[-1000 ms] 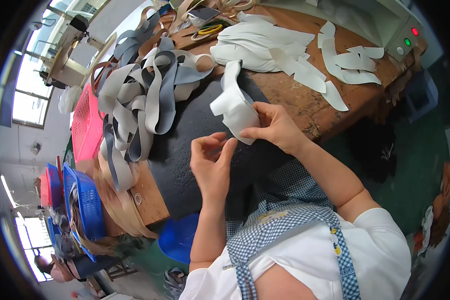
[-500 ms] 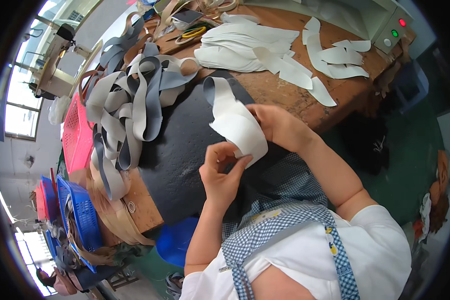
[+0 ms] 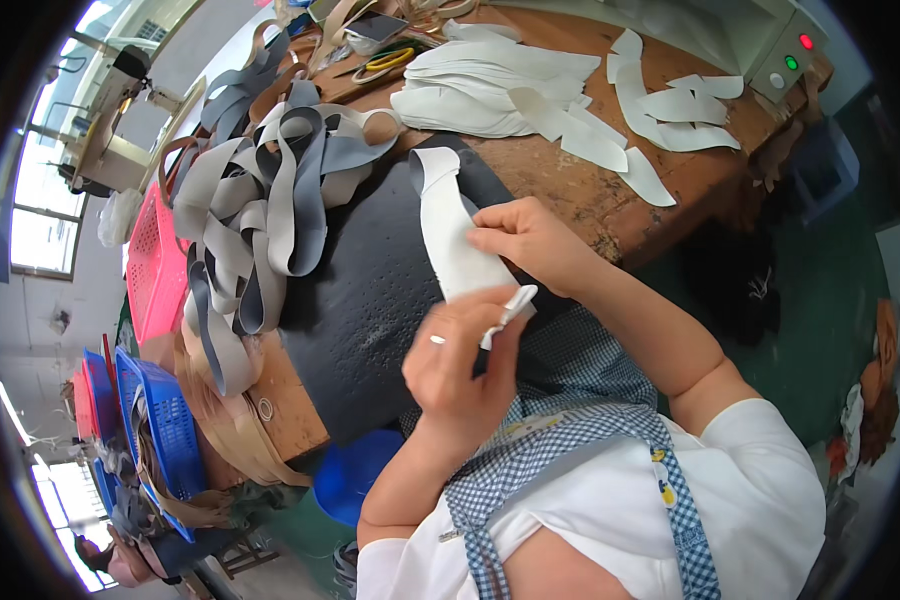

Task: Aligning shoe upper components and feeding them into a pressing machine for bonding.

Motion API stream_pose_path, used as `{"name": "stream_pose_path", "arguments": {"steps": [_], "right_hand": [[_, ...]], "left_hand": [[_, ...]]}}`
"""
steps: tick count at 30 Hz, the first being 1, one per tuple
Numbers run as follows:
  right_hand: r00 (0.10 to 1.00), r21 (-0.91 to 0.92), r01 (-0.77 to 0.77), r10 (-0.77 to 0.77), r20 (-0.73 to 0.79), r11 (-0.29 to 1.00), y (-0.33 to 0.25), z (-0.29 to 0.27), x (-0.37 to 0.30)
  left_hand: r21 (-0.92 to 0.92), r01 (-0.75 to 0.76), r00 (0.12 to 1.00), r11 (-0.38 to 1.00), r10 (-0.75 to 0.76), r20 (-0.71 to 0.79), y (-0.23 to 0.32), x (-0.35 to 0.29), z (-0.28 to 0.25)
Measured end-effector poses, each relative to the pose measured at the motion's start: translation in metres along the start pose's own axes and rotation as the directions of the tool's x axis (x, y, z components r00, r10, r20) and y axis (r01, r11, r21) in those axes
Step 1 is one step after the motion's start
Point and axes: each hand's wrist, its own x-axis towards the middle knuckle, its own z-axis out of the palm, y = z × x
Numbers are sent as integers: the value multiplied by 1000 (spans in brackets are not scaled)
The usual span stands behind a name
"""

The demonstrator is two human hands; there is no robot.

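Note:
A curved white fabric-like strip (image 3: 448, 235) lies over a black mat (image 3: 355, 330), its far end overlapping a band with a grey side. My right hand (image 3: 540, 245) pinches the strip's right edge between thumb and fingers. At the near end my left hand (image 3: 460, 360) is closed on the strip, slightly blurred, and a narrow folded white bit sticks out beyond its fingers. Whether that bit belongs to the same strip I cannot tell. Beyond the mat lies a pile of white cut pieces (image 3: 490, 80).
Left of the mat heap long grey and white bands (image 3: 300, 190). A pink basket (image 3: 155, 265) and a blue basket (image 3: 160, 430) stand further left. Scissors with yellow handles (image 3: 388, 60) lie at the back. A machine box with lit buttons (image 3: 785, 60) stands back right.
My left hand has turned over and moved slightly right and nearer, folding the near end. The strip now lies straighter toward the far side, and my right hand has shifted its pinch along the edge.

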Motion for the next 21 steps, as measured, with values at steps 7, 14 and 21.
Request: {"name": "stream_pose_path", "arguments": {"steps": [7,14,21], "right_hand": [[976,368,-128,50,214,921,-7,5,-28],[996,263,-23,1,84,965,-3,17,-46],[996,206,3,-22,88,978,-1,18,-49]], "left_hand": [[-548,673,644,496,-757,107,-37,15,-14],[-473,659,692,584,-718,77,-43,18,-20],[-424,694,672,582,-735,90,-51,14,-18]]}}
